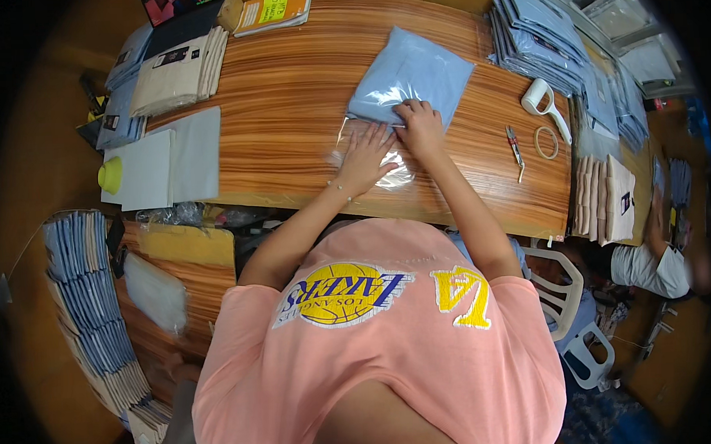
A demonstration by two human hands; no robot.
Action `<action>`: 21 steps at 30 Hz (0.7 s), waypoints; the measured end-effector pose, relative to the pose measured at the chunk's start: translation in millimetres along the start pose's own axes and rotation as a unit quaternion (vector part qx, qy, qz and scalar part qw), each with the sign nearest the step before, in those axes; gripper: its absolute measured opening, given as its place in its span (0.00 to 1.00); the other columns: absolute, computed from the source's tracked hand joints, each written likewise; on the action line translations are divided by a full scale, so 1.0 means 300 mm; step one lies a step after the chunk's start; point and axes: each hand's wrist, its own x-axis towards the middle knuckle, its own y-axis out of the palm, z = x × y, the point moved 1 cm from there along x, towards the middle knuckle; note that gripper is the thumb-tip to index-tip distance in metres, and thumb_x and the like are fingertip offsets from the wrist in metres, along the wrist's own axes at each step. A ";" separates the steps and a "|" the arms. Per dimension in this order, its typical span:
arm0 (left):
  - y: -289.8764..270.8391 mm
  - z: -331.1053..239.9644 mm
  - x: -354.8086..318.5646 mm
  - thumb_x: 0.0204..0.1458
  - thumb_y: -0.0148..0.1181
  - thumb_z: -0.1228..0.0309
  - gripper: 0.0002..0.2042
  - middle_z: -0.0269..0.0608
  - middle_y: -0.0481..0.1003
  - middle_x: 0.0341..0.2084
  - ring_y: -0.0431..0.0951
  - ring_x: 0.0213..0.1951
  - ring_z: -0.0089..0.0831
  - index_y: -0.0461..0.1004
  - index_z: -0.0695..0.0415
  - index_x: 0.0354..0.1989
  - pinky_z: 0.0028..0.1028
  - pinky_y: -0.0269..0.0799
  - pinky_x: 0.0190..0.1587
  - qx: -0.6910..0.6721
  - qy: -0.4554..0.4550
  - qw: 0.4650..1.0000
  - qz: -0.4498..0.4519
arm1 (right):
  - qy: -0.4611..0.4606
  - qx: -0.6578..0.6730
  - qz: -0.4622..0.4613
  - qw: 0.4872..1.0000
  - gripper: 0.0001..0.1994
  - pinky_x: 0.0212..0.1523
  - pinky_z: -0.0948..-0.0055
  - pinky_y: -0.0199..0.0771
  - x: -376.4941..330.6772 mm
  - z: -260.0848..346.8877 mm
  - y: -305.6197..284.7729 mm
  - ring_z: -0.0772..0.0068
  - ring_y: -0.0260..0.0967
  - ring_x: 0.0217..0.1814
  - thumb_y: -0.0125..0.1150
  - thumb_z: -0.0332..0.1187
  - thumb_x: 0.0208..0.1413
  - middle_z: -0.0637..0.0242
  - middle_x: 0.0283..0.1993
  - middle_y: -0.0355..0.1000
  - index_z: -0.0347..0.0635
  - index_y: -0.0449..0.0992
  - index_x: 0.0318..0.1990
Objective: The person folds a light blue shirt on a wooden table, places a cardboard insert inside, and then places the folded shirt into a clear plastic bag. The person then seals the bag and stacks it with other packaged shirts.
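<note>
A folded light-blue garment [413, 71] lies in a clear plastic bag on the wooden table, its corners turned at a slant. The bag's see-through end [397, 176] stretches toward me past the fabric. My left hand [363, 159] rests flat on that plastic with its fingers spread. Just to the right, my right hand [421, 130] lies on the garment's near edge, fingers slightly bent and pressing down on the bag. Both hands appear to hold nothing up off the table.
At right lie a white lint roller [556, 113], a tape ring [546, 142] and a red-handled cutter [514, 146]. Bagged blue garments [533, 40] are stacked back right, beige ones [182, 71] back left. White sheets [193, 157] lie left. A person's sleeve [647, 270] shows far right.
</note>
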 end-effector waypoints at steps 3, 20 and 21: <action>0.007 -0.012 -0.006 0.52 0.46 0.45 0.34 0.49 0.56 0.61 0.49 0.64 0.44 0.58 0.61 0.60 0.55 0.37 0.62 0.001 -0.039 0.999 0.024 | 0.014 -0.002 -0.034 0.999 0.19 0.45 0.65 0.64 -0.027 0.020 0.042 0.64 0.66 0.47 0.64 0.29 0.38 0.71 0.44 0.70 0.50 0.74 0.43; -0.280 0.215 -0.149 0.50 0.55 0.66 0.13 0.45 0.70 0.42 0.70 0.42 0.39 0.71 0.55 0.44 0.35 0.66 0.41 -0.146 -0.152 0.962 0.175 | 0.011 0.045 -0.062 0.997 0.23 0.57 0.51 0.54 -0.202 0.274 0.060 0.52 0.55 0.60 0.59 0.24 0.42 0.56 0.56 0.60 0.49 0.71 0.49; -0.310 0.222 -0.105 0.50 0.56 0.66 0.11 0.44 0.71 0.40 0.71 0.40 0.38 0.72 0.54 0.41 0.34 0.66 0.38 -0.180 -0.183 0.949 0.182 | 0.012 0.093 -0.029 0.995 0.22 0.56 0.53 0.57 -0.228 0.284 0.113 0.52 0.56 0.58 0.58 0.23 0.41 0.56 0.54 0.61 0.48 0.72 0.49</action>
